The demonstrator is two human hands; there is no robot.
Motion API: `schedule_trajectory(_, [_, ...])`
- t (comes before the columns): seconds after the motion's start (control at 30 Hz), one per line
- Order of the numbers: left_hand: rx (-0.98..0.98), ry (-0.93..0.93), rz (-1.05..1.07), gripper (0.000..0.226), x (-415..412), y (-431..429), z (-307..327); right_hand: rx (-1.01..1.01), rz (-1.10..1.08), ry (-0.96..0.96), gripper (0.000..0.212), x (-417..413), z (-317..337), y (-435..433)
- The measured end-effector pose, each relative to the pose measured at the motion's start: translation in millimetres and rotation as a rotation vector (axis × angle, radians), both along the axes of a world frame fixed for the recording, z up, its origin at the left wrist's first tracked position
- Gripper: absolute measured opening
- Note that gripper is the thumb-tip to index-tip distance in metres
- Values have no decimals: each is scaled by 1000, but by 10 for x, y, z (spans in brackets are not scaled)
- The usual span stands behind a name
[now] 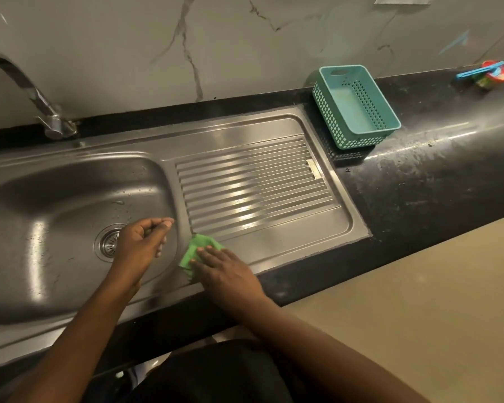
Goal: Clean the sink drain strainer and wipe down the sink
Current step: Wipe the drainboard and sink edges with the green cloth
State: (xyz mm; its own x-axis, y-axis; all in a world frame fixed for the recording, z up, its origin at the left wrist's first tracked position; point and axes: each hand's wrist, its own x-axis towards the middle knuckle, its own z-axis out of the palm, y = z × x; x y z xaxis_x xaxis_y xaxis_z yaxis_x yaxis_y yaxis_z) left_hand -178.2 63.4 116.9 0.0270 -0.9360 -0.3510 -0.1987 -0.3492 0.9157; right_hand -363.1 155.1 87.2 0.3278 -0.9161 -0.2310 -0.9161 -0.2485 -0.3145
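Note:
A steel sink [56, 199] with a ribbed drainboard [253, 184] fills the left and middle. The round drain strainer [106, 242] sits in the bowl's floor, partly hidden by my left hand [141, 242]. That hand hovers over the bowl's right side with fingers curled and pinched together; I cannot tell if anything is in them. My right hand [224, 269] lies flat, fingers spread, pressing a green cloth [198, 248] onto the sink's front rim at the drainboard's near left corner.
A chrome faucet [41, 106] rises at the back left. A teal perforated basket [355, 106] stands on the black counter [419, 175] right of the drainboard. A small colourful container with a blue stick [489, 75] is far right. A marbled wall runs behind.

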Motion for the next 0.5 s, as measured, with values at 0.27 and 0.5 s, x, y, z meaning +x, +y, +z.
schedule_trajectory(0.27, [-4, -5, 3, 13, 271, 15, -26, -8, -534, 91, 39, -1726, 234, 265])
schedule_trajectory(0.5, [20, 24, 28, 16, 438, 114, -91, -118, -719, 66, 19, -1658, 188, 297])
